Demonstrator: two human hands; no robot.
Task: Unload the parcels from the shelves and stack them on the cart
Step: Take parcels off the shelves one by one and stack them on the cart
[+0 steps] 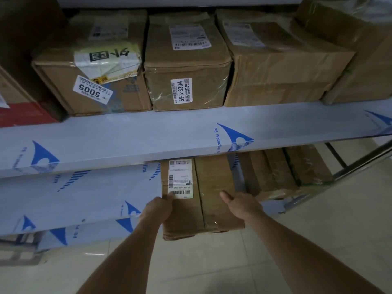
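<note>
Both hands grasp one brown cardboard parcel (pixel 203 198) that sits on the lower shelf (pixel 74 198), its near end sticking out past the shelf's front edge over the tiled floor (pixel 212 268). The left hand (pixel 158 209) grips the parcel's left edge, thumb lying on top beside the white shipping label (pixel 180 179). The right hand (pixel 244 203) holds the right edge, thumb pointing left across the taped top. To the right, on the same lower shelf, lie two more flat brown parcels (pixel 286 168), close together. The upper shelf (pixel 148 134), covered in film with blue printed marks, carries a row of boxes at its far side: a box marked 5005 (pixel 91 81) on the left, a box labelled 55-3-3304 (pixel 186 66) just beside it, a wide taped box (pixel 280 64) further right, and another wrapped box (pixel 356 49) at the far right edge
</note>
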